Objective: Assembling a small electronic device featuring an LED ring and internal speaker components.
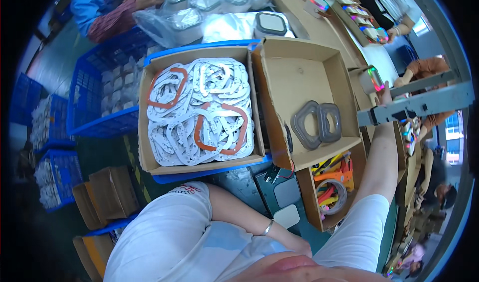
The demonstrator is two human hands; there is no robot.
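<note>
My right arm stretches to the far right, where my right hand (384, 96) grips a small grey-white rounded box with coloured lights (371, 79). Only part of that hand's fingers shows. My left forearm, with a silver bracelet (268, 227), bends across in front of my body. At its end is my left hand (298, 244), low in the view, its fingers hidden. Nearest to it lie two rounded-square panels, one pale (286, 216) and one grey (287, 192).
A cardboard box (143, 147) holds many white ring-shaped pieces and two orange-red ones. Beside it, another cardboard box (279, 50) contains two grey frames (306, 125). A tool box (312, 202) holds tape and pliers. A grey metal bar (424, 102) crosses at right. Co-workers sit around.
</note>
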